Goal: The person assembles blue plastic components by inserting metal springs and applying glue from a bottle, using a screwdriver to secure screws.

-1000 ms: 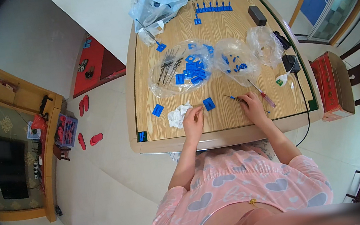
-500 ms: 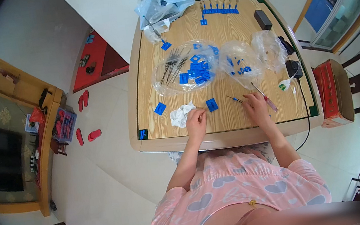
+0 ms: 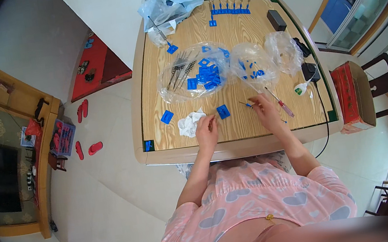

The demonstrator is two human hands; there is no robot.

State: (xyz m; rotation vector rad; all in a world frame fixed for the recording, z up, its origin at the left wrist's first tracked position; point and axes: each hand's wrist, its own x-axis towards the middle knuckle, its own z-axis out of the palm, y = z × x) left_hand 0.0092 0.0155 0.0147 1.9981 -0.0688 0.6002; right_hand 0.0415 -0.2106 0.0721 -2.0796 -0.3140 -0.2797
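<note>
My right hand point(image 3: 266, 110) is over the right front of the table, its bent thumb and fingers closing round a small spring rod point(image 3: 247, 104) with a blue part; its coil end is partly covered by the hand. My left hand point(image 3: 207, 130) rests near the front edge, fingers curled together; what they hold, if anything, is hidden. Just right of it lies a blue square base point(image 3: 223, 111). A crumpled white tissue point(image 3: 188, 125) touches its left side, with another blue square base point(image 3: 166, 117) beyond. A screwdriver point(image 3: 286, 108) lies right of my right hand.
Farther in are plastic bags: one with rods and blue bases point(image 3: 206, 76), one with small blue parts point(image 3: 254, 72), and a clear one point(image 3: 284, 55). Spring rods stand in a blue row point(image 3: 230, 12) at the back. A black box point(image 3: 277, 20) and a cable point(image 3: 324, 109) are right.
My right hand has shifted left over the spring rod, its fingers now reaching past the blue part. My left hand has turned slightly but stays beside the tissue. The view has shifted a little.
</note>
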